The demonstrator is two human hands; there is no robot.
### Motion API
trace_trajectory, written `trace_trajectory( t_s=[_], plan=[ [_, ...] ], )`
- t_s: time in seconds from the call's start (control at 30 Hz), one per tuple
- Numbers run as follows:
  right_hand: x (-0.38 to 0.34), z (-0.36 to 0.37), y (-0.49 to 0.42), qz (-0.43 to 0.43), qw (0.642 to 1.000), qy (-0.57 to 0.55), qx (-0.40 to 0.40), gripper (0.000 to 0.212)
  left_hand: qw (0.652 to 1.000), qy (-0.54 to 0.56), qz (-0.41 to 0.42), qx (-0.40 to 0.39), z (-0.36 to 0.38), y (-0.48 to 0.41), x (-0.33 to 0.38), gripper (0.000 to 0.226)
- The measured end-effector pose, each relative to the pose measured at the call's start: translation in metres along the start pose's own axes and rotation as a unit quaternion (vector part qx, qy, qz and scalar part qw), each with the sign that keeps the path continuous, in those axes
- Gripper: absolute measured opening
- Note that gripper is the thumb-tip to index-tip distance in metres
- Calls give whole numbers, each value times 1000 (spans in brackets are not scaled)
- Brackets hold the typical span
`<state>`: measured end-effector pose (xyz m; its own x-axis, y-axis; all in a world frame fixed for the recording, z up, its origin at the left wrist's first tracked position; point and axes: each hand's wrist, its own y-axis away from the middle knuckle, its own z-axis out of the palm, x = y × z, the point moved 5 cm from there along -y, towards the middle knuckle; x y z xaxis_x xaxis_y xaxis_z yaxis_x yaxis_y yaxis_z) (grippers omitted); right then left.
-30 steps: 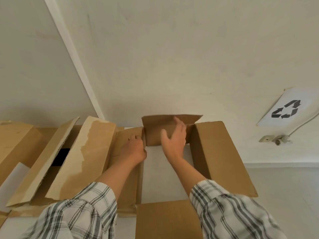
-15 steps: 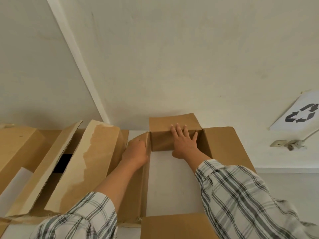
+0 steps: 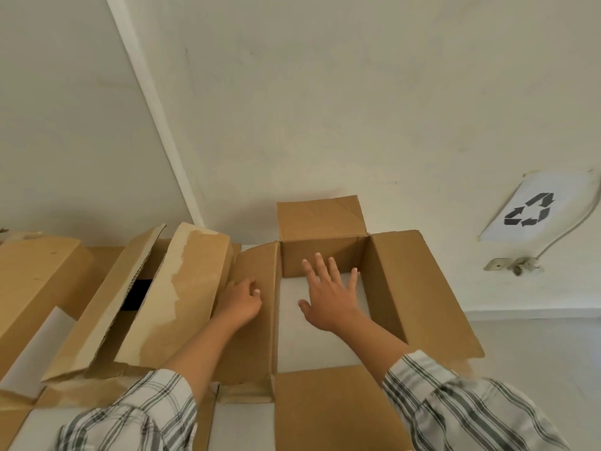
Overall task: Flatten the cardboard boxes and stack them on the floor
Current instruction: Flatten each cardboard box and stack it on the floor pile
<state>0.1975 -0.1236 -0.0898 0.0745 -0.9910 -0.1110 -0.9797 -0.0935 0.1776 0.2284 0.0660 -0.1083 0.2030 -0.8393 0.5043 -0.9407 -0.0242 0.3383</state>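
An open brown cardboard box stands on a white desk against a cream wall, with all four top flaps folded outward. Its far flap stands up against the wall, and its near flap lies toward the person. The white surface shows inside the box between its walls.

The right hand reaches into the opening with the fingers straight and spread wide, palm down, fingertips near the far inner wall. I cannot tell whether it touches the surface beneath. The left hand rests on the box's left flap with its fingers curled in; whether they grip anything cannot be made out. Both forearms come out of grey-and-white plaid sleeves.

Just to the left, touching that flap, lies a second brown cardboard box with a torn, paler top flap, and farther left a third closed brown box. On the wall at right hangs a white paper sheet with a black recycling symbol, above a wall socket with a plugged cable. The pale grey floor shows low on the right.
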Motion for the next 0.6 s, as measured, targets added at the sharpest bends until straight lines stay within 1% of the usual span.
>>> trace_trajectory(
  t_s=[0.07,0.2,0.23,0.3,0.37,0.43,0.5,0.53,0.6],
  plan=[
    [-15,0,22,-6,1000,17,1,79,999,12,-43,-29,3,11,-15,59],
    [-16,6,64,28,999,13,-8,77,982,119,-125,-77,18,40,-25,83],
    [-14,8,74,38,999,2,-18,77,977,139,-144,-77,20,47,-26,87],
    [-14,13,90,46,998,-13,-31,78,968,178,-171,-38,23,54,-29,86],
    [-19,13,103,43,998,-23,-26,78,962,213,-172,18,17,60,-27,68],
    [-28,9,113,35,998,-44,-8,81,957,248,-143,56,5,64,-16,43],
    [-40,1,123,19,998,-58,28,85,948,299,-95,56,-10,73,6,23],
    [-45,-6,128,6,996,-57,62,86,944,318,-73,49,-18,79,18,15],
    [-52,-24,134,-14,990,-52,127,88,938,342,-46,45,-33,89,40,7]
  ],
)
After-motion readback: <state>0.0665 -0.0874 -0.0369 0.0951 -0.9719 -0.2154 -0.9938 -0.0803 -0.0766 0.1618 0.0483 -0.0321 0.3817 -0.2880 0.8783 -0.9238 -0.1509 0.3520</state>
